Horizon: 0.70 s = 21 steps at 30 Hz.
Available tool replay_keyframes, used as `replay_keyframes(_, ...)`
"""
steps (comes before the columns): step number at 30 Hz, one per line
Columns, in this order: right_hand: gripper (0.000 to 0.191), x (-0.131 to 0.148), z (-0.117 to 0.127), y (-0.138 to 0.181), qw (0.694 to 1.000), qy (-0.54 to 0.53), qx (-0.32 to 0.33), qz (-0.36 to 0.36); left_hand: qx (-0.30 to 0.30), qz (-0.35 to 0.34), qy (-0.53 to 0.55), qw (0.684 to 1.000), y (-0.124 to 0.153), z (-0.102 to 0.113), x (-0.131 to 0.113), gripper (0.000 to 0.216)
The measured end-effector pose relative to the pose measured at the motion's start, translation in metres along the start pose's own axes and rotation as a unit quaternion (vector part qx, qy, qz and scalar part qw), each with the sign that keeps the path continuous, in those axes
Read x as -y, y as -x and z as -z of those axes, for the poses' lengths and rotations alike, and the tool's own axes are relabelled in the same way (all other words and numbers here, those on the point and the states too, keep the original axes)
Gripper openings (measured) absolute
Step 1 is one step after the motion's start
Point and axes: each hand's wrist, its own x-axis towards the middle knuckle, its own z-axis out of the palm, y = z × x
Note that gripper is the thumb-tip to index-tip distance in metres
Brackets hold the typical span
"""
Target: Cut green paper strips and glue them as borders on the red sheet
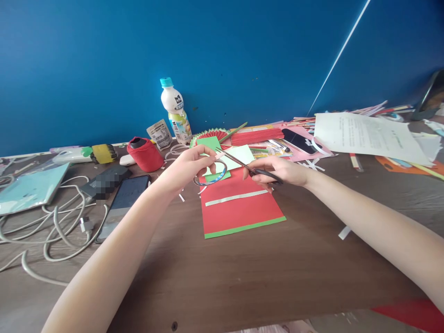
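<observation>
My left hand [194, 163] is closed on a thin roll of tape [223, 175], whose ring hangs below the fingers. A short pale end of tape shows at the fingertips. My right hand [282, 169] grips black-handled scissors [233, 158], with the blades pointing left toward that tape end. Whether the blades touch the tape I cannot tell. Below both hands lies a red sheet of paper [239, 213] with a green strip [246, 227] along its near edge and a whitish strip [236, 198] across its middle. Green paper [209, 144] and pale green paper [243, 151] lie behind.
To the left are a phone [130, 194], looped white cables [55, 226], a red-wrapped object [145, 155] and a drink bottle [176, 111]. Folded red paper [256, 135] and a printed sheet [364, 138] lie toward the blue wall [222, 55]. A paper scrap [344, 232] rests beside my right forearm.
</observation>
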Motion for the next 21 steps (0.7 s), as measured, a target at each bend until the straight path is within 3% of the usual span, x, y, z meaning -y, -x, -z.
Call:
replay_keyframes(12, 0.033, -0.003, -0.006, -0.003, 1.000, 0.005, -0.001, -0.001, -0.052, -0.003, -0.025, 0.998, 0.001, -0.013, 0.003, 0.016)
replay_keyframes(21, 0.031, -0.004, -0.009, -0.004, 1.000, -0.017, 0.000, 0.013, -0.054, -0.003, -0.035, 0.998, 0.002, -0.016, 0.003, 0.015)
